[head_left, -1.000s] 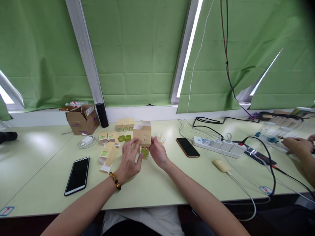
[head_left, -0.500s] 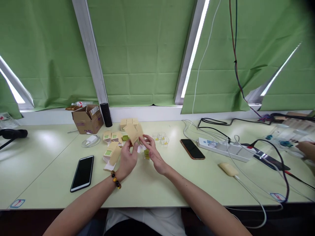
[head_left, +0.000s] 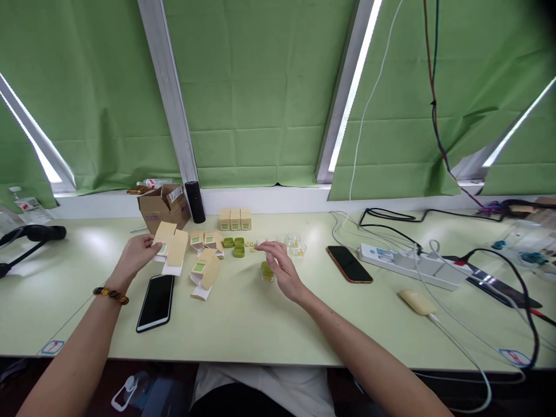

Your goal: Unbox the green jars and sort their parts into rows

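My left hand [head_left: 139, 255] pinches an unfolded kraft-paper small box [head_left: 177, 248] with a green label and white inner flaps, above the left side of the table. My right hand [head_left: 282, 267] has its fingers stretched out, thumb apart, above a small clear container with a green part [head_left: 267, 271]; whether it touches it I cannot tell. Left of that hand are green square cups [head_left: 238, 251] and tiny yellowish pieces [head_left: 252, 246]. Clear containers [head_left: 299, 249] stand behind it. Opened kraft boxes [head_left: 206, 269] lie between my hands, and three closed small boxes [head_left: 235, 219] stand behind.
A black-screened phone [head_left: 155, 303] lies below my left hand and another phone [head_left: 350, 264] to the right. A white power strip [head_left: 412, 267] with cables and a cream-coloured device [head_left: 417, 302] are farther right. A cardboard box [head_left: 164, 209] and black cylinder [head_left: 195, 202] stand behind.
My left hand has moved left with the opened kraft box, away from my right hand. The green cups and the container under my right hand show more fully. The view has shifted slightly.
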A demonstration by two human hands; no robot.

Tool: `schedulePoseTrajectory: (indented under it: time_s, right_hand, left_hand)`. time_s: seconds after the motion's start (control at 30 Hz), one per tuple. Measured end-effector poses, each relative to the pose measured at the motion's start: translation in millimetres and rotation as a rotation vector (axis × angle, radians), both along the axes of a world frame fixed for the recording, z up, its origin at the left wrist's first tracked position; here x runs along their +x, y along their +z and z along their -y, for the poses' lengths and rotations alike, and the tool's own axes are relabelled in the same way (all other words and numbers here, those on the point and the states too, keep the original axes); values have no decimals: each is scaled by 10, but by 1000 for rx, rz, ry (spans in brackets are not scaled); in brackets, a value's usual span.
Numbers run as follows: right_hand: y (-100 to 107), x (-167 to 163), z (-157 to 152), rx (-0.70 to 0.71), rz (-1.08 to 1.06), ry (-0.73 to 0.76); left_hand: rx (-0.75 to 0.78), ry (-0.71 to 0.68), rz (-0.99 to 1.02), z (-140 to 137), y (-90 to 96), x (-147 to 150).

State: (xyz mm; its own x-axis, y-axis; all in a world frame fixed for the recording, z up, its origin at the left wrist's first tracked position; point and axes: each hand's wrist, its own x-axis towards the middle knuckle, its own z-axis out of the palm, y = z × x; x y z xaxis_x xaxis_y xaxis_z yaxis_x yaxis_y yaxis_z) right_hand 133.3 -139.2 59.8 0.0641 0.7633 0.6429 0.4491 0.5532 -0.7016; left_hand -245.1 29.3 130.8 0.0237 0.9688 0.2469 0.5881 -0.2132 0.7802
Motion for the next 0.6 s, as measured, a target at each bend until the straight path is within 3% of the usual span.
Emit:
schedulePoseTrajectory:
  time_s: [0.1, 0.23, 0.6]
  right_hand:
    - [-30, -28, -3, -10, 51, 31]
    - [-74, -26, 1, -26, 111, 60]
    - [-127, -15, -13, -57, 182, 69]
  left_hand:
    - [-89, -21, -108, -19, -193, -99]
    - [-160, -113, -181, 31, -371, 40]
    - [-148, -229, -299, -30, -559, 310]
